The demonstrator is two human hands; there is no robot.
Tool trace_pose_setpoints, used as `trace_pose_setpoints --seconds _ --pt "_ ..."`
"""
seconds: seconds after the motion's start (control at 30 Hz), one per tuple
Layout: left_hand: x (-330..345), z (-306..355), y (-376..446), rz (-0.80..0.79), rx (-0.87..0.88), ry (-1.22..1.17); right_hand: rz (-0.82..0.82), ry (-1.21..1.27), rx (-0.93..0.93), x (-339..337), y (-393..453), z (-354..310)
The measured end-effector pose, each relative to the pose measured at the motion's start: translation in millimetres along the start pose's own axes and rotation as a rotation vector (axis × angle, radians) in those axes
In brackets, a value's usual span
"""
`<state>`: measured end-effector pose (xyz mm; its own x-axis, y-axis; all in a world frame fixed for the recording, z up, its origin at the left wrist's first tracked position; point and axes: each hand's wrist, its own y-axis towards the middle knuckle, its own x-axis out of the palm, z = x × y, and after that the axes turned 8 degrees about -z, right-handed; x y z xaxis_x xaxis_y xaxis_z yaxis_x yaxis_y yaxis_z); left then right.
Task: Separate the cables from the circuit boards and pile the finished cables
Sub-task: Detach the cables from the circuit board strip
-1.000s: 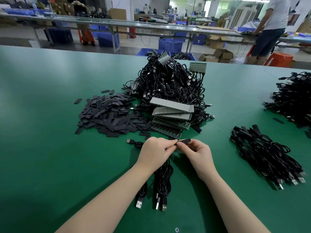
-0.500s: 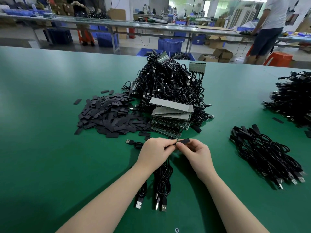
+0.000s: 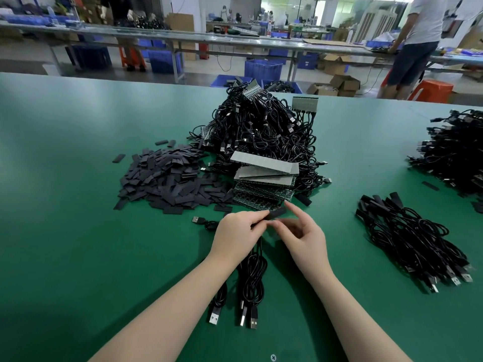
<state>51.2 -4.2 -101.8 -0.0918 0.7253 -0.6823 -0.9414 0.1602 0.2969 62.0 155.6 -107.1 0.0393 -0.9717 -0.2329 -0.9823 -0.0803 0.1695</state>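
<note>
Head view: the left hand (image 3: 239, 232) pinches a small black sleeve-covered cable end (image 3: 274, 213) just near of the stack of circuit boards (image 3: 264, 184). The right hand (image 3: 304, 235) sits just right of it, fingers loosely spread and gripping nothing that shows. The held cable, with 2 others (image 3: 251, 280), trails toward the viewer, 3 USB plugs at the near end. The unsorted cable heap (image 3: 261, 129) rises at the far centre of the green bench (image 3: 65, 231), loose black sleeves (image 3: 170, 178) to its left, and the finished cables (image 3: 410, 239) are piled to the right. The cables look light and limp and would tangle easily; the stiff end piece or plug seems the best hold, since pulling the cord could strain the joint.
</note>
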Motion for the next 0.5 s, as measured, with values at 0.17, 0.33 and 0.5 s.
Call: trace_pose_setpoints --seconds 0.17,0.33,0.5 --pt "0.9 -2.0 1.7 0.007 -0.050 -0.004 -0.020 -0.134 -0.074 4.1 -2.8 -0.1" --pt "-0.8 -4.3 1.0 -0.040 -0.044 -0.034 -0.055 -0.181 -0.061 2.6 -0.6 1.9" --pt "-1.8 -3.5 0.8 -0.075 -0.020 -0.037 -0.050 -0.168 -0.030 1.3 0.8 3.5"
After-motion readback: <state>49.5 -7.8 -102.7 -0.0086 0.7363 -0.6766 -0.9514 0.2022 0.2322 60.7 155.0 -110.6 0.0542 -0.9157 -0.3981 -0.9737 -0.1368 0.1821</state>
